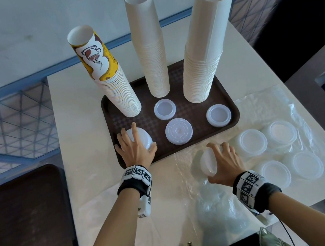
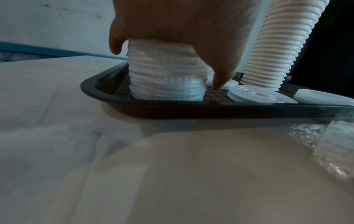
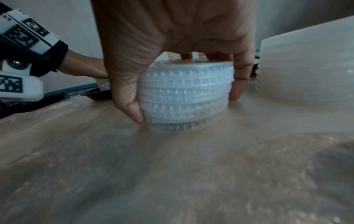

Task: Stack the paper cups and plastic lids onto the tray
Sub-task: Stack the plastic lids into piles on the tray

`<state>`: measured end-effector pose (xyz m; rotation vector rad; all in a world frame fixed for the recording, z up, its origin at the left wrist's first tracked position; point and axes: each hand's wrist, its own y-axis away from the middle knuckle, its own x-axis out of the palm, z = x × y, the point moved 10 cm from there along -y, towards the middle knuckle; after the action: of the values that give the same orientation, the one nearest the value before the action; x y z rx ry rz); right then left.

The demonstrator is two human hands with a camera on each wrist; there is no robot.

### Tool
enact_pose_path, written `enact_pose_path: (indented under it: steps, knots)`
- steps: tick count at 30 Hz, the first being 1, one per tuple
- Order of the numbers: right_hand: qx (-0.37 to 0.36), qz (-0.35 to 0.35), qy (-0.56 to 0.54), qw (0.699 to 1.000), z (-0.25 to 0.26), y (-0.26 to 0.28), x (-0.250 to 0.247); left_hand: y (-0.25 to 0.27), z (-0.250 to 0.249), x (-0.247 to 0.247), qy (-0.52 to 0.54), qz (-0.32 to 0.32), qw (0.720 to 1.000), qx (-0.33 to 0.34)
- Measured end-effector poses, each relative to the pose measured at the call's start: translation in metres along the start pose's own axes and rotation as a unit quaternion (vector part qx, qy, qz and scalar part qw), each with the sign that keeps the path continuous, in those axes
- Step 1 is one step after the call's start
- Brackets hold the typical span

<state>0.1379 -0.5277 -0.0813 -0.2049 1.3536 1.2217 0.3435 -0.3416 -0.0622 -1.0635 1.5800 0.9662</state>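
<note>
Gripping a stack of plastic lids (image 2: pixel 166 78) from above with spread fingers, the left hand (image 1: pixel 134 148) holds it at the near left corner of the brown tray (image 1: pixel 235 120). The right hand (image 1: pixel 224 163), fingers curled, grips a second lid stack (image 3: pixel 184 97) on the tabletop (image 1: pixel 76 118) just beside the tray's near edge.

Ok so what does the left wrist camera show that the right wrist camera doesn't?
Only the left wrist view: the left hand on top of a lid stack standing in the tray, a cup stack behind it, and flat lids on the tray.

Only the right wrist view: the right hand gripping a shorter lid stack by its sides, on the plastic wrap off the tray.

Both: a hand on a ribbed lid stack, the tray, the pale table.
</note>
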Motion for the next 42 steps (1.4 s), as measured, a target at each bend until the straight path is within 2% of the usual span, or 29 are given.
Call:
enact_pose_path:
  steps: [9,14,21,25,30,32,35,39,42]
  knots:
    - [-0.003,-0.004,-0.015,1.0,0.0,-0.001,-0.002,0.001,-0.001,0.004,0.003,0.007,1.0,-0.008]
    - [-0.011,-0.02,-0.038,0.999,0.0,0.002,-0.01,0.003,-0.006,-0.014,0.041,-0.024,0.999,0.001]
    - [-0.012,-0.041,-0.06,0.997,0.0,0.004,-0.029,0.027,-0.017,-0.04,0.086,-0.079,0.99,0.081]
    - [-0.011,-0.047,-0.069,0.996,0.0,0.004,-0.038,0.054,-0.019,-0.048,0.152,-0.111,0.973,0.13]
    - [-0.029,-0.062,-0.089,0.994,0.013,-0.003,-0.052,0.105,-0.022,-0.021,0.136,-0.044,0.971,0.194]
    - [-0.037,-0.063,-0.096,0.993,0.023,-0.011,-0.056,0.124,-0.011,-0.005,0.091,-0.011,0.982,0.163]
    - [-0.042,-0.061,-0.089,0.993,0.042,-0.026,-0.059,0.149,0.02,0.02,0.041,0.055,0.997,0.046]
    - [-0.04,-0.063,-0.075,0.994,0.07,-0.048,-0.059,0.182,0.067,0.042,0.05,0.124,0.985,-0.105]
    - [-0.031,-0.062,-0.064,0.996,0.087,-0.063,-0.054,0.196,0.083,0.051,0.048,0.169,0.973,-0.147]
